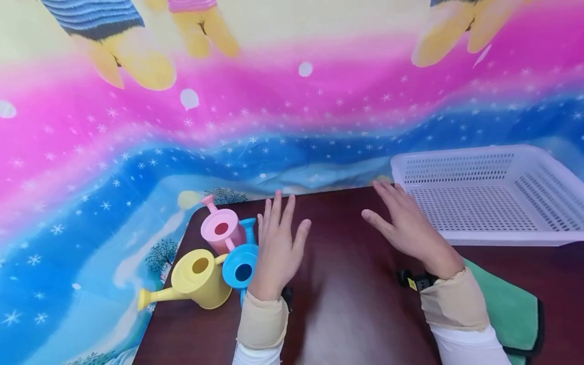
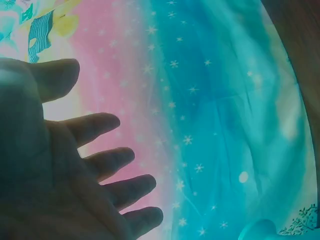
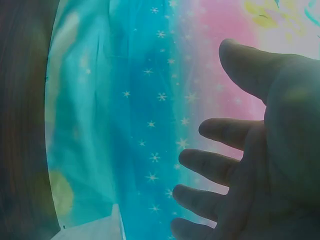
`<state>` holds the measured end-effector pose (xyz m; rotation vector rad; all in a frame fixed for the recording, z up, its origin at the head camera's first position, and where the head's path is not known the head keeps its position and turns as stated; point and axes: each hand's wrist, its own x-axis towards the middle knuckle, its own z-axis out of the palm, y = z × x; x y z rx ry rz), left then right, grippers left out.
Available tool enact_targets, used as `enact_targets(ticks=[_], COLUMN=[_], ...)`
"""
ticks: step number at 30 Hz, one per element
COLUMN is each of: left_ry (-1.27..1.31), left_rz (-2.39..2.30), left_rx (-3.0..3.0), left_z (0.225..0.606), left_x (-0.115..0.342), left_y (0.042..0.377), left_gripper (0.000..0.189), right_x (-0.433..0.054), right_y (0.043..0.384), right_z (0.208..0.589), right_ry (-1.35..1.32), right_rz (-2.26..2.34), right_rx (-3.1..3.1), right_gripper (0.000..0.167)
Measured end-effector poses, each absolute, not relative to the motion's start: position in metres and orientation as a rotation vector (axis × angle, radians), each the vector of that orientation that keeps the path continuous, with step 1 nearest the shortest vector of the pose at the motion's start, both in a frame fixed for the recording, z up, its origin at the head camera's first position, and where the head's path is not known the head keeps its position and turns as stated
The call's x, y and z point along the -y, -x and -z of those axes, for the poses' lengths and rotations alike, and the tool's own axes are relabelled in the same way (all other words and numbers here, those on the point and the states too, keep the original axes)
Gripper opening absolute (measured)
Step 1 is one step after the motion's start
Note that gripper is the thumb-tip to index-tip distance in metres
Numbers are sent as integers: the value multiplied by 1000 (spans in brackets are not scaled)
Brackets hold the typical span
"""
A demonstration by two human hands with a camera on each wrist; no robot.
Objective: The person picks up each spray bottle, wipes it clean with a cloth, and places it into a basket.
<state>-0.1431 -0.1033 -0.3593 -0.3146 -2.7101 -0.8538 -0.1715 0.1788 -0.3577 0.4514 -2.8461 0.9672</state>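
Fingers spread, my left hand (image 1: 279, 246) is held up over the table and holds nothing. Just left of it stands a blue watering can (image 1: 232, 268), partly hidden behind that hand and wrist. Behind the blue one is a pink watering can (image 1: 210, 228), and a yellow watering can (image 1: 207, 291) stands at the left with its spout pointing left. My right hand (image 1: 406, 225), also with straight, spread fingers and nothing in it, is raised beside a white perforated plastic basket (image 1: 511, 237). Both palms show in the wrist views, the left hand (image 2: 65, 175) and the right hand (image 3: 260, 165).
A green cloth (image 1: 506, 309) with a dark edge lies under and beside the right forearm. The dark brown table (image 1: 347, 304) ends at the back against a colourful snowflake-patterned curtain (image 1: 296, 111), which also hangs along the left side.
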Motion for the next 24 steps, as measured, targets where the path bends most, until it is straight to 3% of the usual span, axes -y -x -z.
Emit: enact_targets(ticks=[9, 17, 24], left_ry=[255, 33, -101], left_rz=[870, 775, 747], left_rx=[2506, 2400, 2430], left_z=[354, 364, 373], left_x=[126, 164, 181], left_y=[121, 80, 57], left_gripper=[62, 41, 34], right_x=[-175, -177, -181], right_y=[170, 165, 155], right_z=[352, 352, 345], right_ry=[-469, -452, -424], right_rz=[-1024, -993, -980], right_rx=[2875, 2921, 2986], right_gripper=[86, 83, 78])
